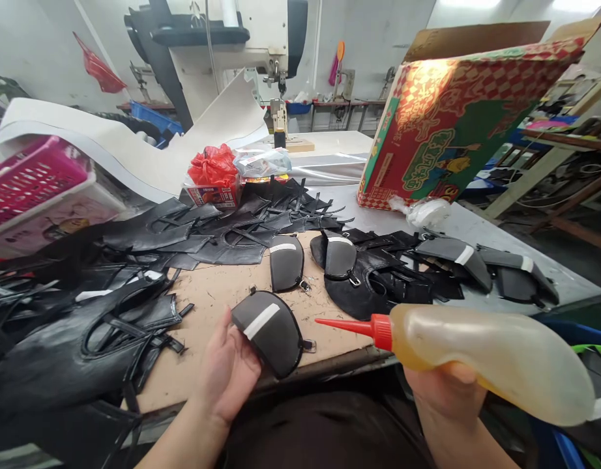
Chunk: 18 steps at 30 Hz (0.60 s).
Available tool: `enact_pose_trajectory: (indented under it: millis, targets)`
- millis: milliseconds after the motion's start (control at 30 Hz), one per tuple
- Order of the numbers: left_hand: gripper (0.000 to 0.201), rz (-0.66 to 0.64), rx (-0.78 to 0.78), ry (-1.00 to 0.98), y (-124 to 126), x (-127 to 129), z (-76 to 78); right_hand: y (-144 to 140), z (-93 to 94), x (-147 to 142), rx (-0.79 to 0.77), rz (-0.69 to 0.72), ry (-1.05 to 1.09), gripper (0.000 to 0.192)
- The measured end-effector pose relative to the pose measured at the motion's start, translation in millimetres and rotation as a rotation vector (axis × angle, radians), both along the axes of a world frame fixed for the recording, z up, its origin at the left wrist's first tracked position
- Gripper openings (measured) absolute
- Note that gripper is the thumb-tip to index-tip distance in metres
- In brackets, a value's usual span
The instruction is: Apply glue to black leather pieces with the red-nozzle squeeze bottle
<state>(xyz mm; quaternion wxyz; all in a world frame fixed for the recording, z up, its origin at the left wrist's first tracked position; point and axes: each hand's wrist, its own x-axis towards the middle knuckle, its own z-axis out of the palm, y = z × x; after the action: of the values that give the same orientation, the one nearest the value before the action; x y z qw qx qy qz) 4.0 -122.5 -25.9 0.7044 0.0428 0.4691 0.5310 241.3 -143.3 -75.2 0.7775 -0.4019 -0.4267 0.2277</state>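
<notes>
My left hand (234, 368) grips the edge of a dark grey shoe heel piece (276, 342), with black piping, a white strip across it and a small buckle at its right side. In my right hand (447, 391) lies a translucent squeeze bottle (481, 352) of yellowish liquid. Its red pointed nozzle (352, 326) aims left, apart from the grey piece. Two similar grey pieces, one on the board (287, 264) and another on black leather parts (340, 257), lie just beyond my hands.
Black leather shoe uppers (115, 326) pile up at left and along the back. More grey pieces (452, 257) sit at right. A sewing machine (232, 45), a printed carton (457, 124), a pink basket (36, 172) and a red plastic bag (212, 166) stand behind.
</notes>
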Motion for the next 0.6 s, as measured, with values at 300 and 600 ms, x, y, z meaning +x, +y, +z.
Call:
enact_pose_trajectory:
  millis: [300,600]
  targets:
    - [0.021,-0.183,0.244,0.450,18,-23,35.0,13,31.1,-7,0.050,0.180,0.296,0.036]
    - [0.021,-0.529,0.185,0.676,-2,-6,61.4,15,33.5,1,0.022,0.013,0.032,0.045]
